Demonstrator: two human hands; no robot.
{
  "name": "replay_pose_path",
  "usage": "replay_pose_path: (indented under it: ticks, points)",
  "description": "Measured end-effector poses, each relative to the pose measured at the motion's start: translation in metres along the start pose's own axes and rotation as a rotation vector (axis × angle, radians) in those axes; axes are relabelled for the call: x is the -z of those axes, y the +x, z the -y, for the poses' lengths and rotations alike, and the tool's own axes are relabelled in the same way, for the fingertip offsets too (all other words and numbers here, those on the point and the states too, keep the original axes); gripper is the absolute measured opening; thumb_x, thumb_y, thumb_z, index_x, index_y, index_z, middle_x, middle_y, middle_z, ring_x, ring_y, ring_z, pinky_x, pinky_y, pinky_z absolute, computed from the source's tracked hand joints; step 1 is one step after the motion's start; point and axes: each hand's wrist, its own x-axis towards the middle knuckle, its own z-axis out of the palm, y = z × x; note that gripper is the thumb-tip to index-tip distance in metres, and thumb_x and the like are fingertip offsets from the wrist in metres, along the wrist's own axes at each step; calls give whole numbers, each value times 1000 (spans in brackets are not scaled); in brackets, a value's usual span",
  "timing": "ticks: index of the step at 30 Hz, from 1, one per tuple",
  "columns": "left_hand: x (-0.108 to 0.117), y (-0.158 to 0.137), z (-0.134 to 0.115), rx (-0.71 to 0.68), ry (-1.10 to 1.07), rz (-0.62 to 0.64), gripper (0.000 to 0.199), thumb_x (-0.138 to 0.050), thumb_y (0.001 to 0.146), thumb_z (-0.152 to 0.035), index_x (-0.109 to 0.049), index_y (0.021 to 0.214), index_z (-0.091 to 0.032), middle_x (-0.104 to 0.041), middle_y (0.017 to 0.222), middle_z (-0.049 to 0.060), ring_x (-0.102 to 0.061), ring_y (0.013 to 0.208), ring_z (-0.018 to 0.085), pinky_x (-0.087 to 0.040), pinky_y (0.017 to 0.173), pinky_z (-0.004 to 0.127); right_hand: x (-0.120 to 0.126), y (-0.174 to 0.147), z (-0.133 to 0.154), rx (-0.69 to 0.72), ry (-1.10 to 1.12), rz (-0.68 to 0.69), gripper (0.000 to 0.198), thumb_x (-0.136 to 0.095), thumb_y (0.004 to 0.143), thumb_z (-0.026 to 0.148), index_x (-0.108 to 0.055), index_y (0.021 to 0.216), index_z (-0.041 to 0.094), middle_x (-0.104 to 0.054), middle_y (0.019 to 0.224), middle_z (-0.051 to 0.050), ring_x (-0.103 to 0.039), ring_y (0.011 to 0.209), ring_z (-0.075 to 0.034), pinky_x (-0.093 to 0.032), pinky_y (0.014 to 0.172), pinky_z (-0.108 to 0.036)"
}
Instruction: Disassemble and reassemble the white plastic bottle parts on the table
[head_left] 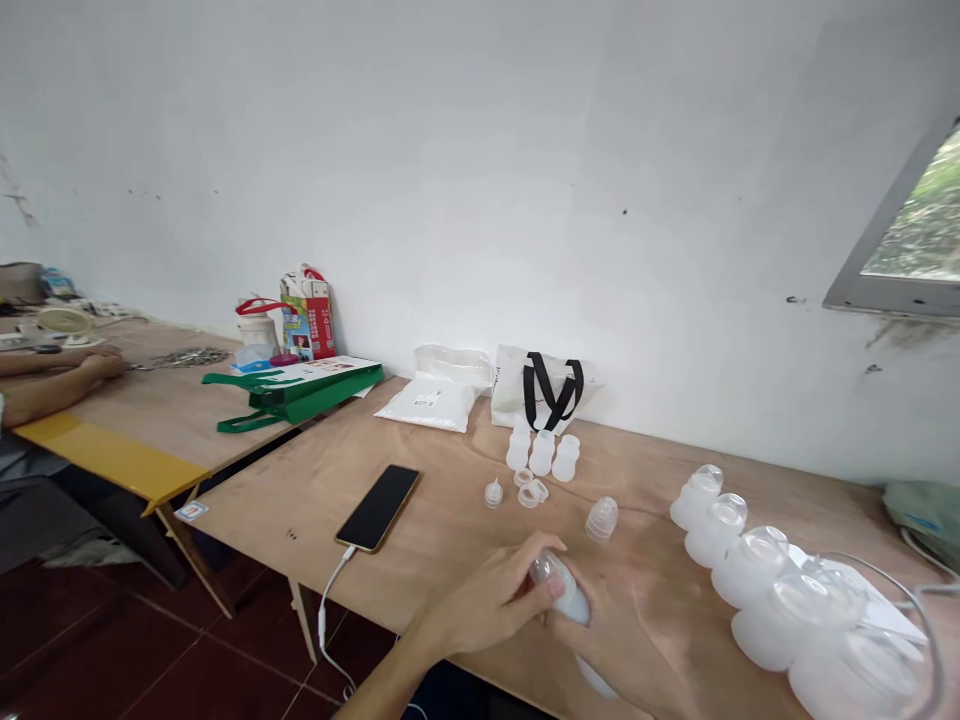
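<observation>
A frosted white baby bottle (573, 602) with a clear domed cap lies tilted between my two hands near the front edge of the table. My left hand (487, 600) closes its thumb and fingers round the capped end. Wrapped round the bottle's body is my right hand (626, 640), which hides much of it. Just beyond my hands stands a loose clear cap (601, 520). Farther back are a nipple piece (493, 493), several clear rings (532, 493) and three bottle bodies without caps (542, 455).
Several capped bottles (754, 565) stand in a row at right, beside a cable (911, 590). Left of my hands lies a charging phone (379, 507). A white plastic package (433, 402), a tote bag (510, 390) and a green bag (330, 390) are farther back. Another person's arms (67, 375) rest at far left.
</observation>
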Motion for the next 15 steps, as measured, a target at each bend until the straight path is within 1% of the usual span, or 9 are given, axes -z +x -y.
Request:
replay_pose_path:
  ticks: [2,4,5,7,9,11,13,14,15]
  points:
    - [4,0,-3,-16,-23,63,28,-54,101,-46,-61,119,-25,-68,96,0,-60,85,19,-43,75,26,3,-2,3,-67,134,135,26,-65,90,44,-70,107,25,-72,83,0,-67,71,-19,-53,64,-30]
    - [4,1,-2,30,-68,32,26,-58,99,-46,-63,108,-23,-66,86,-2,-59,77,16,-41,67,23,2,-4,4,-93,171,187,26,-62,90,44,-70,104,24,-68,75,2,-64,62,-17,-50,57,-28]
    - [2,2,-1,61,-80,-5,26,-61,97,-47,-63,103,-22,-66,83,-3,-58,75,16,-40,65,22,0,-4,4,-76,129,160,24,-61,90,43,-70,103,24,-69,74,2,-64,63,-18,-50,59,-29]
    - [-5,6,4,111,-47,-100,28,-66,93,-49,-63,93,-21,-63,79,-4,-56,73,15,-37,63,22,-7,-3,0,-22,-59,21,21,-59,91,41,-71,97,25,-72,76,0,-68,72,-21,-52,67,-31]
    - [-13,11,12,159,71,-213,35,-67,91,-51,-58,79,-20,-57,70,-4,-51,68,15,-32,61,24,-15,-1,-6,8,-275,-151,20,-61,90,43,-71,94,27,-75,81,-3,-70,80,-25,-52,74,-34]
    - [-19,16,19,226,226,-321,46,-63,94,-53,-49,66,-20,-48,60,-3,-45,60,16,-27,60,27,-21,1,-13,16,-422,-267,22,-62,89,46,-72,98,29,-77,85,-5,-72,84,-28,-51,76,-35]
    - [-20,16,22,264,339,-372,54,-59,96,-57,-43,58,-20,-44,55,-2,-43,56,16,-26,60,29,-24,2,-19,26,-473,-297,25,-62,89,46,-71,105,29,-79,90,-6,-72,87,-29,-51,77,-36]
    - [-18,15,21,256,358,-357,55,-57,96,-58,-45,58,-21,-46,56,-1,-45,57,17,-27,61,29,-24,2,-19,25,-457,-282,25,-61,90,46,-71,104,28,-79,90,-6,-72,87,-29,-51,77,-36]
    - [-14,12,19,227,342,-315,53,-57,96,-60,-51,61,-21,-52,59,0,-49,60,18,-30,62,29,-22,3,-19,20,-434,-248,23,-61,90,44,-71,103,28,-79,88,-6,-72,86,-29,-51,76,-35]
